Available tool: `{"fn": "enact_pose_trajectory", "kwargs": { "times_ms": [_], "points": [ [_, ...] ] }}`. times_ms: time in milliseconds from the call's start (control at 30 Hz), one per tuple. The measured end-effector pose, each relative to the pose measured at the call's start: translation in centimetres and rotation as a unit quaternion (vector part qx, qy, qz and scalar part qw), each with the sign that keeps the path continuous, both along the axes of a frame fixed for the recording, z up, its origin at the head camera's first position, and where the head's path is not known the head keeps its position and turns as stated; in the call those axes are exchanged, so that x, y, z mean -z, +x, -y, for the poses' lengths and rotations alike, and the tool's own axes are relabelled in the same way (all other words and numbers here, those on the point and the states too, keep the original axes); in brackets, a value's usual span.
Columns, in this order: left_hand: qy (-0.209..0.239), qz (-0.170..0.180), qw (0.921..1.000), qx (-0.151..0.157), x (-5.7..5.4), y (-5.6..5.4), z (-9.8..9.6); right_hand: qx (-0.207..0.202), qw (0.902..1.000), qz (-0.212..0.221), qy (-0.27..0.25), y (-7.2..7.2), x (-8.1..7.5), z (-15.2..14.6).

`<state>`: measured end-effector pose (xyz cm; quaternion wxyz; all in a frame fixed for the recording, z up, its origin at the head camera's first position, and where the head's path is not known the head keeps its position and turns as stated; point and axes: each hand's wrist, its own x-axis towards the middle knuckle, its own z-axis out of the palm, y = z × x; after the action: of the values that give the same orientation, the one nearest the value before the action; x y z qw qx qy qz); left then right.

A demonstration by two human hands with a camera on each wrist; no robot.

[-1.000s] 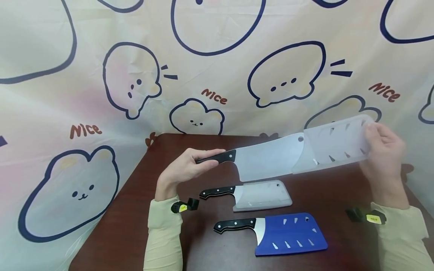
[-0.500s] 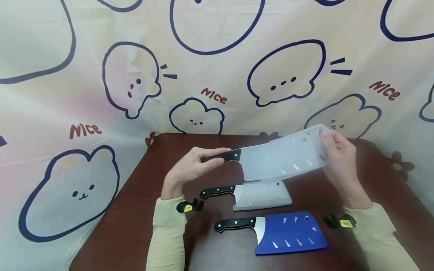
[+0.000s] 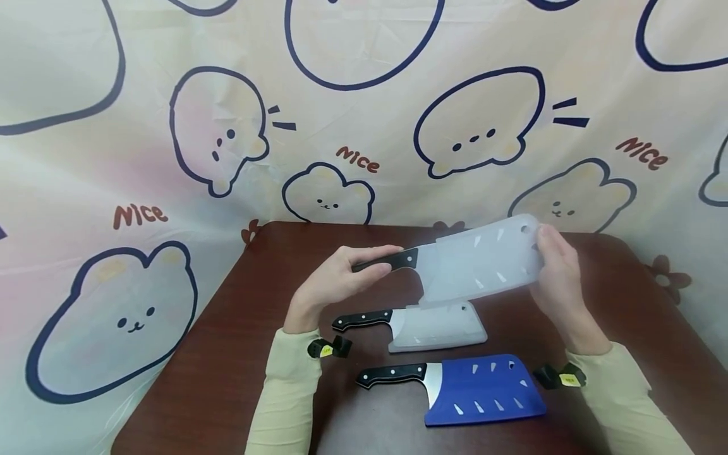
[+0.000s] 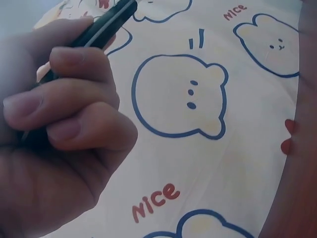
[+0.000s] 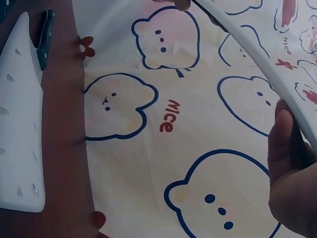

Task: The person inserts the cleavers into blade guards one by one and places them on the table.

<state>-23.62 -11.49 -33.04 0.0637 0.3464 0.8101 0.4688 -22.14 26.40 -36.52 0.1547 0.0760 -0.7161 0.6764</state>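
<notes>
In the head view my left hand (image 3: 335, 278) grips the black handle (image 3: 389, 259) of a large cleaver, its fingers curled round it in the left wrist view. A translucent white blade cover (image 3: 483, 256) with small slots sits over nearly all of the cleaver's blade, held up above the table. My right hand (image 3: 560, 284) pinches the far end of that cover. Below them a smaller cleaver in a white cover (image 3: 440, 327) lies on the table, partly overlapped by the held one. Nearer lies another cleaver in a blue cover (image 3: 483, 390), its black handle (image 3: 392, 374) to the left.
The brown table (image 3: 227, 379) runs back to a cloth backdrop (image 3: 352, 114) printed with cartoon bears. Both forearms reach in from the front, each wrist carrying a small black device, the left one (image 3: 330, 347) and the right one (image 3: 560, 377).
My right hand has moved left, sliding the white cover along the blade until it nearly meets the handle. My left hand has shifted slightly right with the cleaver. The two cleavers below stay put.
</notes>
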Motion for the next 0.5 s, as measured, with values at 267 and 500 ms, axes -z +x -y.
{"fn": "enact_pose_trajectory", "kwargs": {
  "times_ms": [267,500],
  "points": [
    [-0.002,0.027,0.9995,-0.015,0.3,-0.7,0.5,-0.046,0.9934,0.034,0.1,0.9,-2.1,1.4],
    [-0.026,0.046,0.9974,-0.049,1.6,-2.2,0.6,-0.054,0.9709,0.052,0.227,-0.7,-0.6,0.0]
  ]
}}
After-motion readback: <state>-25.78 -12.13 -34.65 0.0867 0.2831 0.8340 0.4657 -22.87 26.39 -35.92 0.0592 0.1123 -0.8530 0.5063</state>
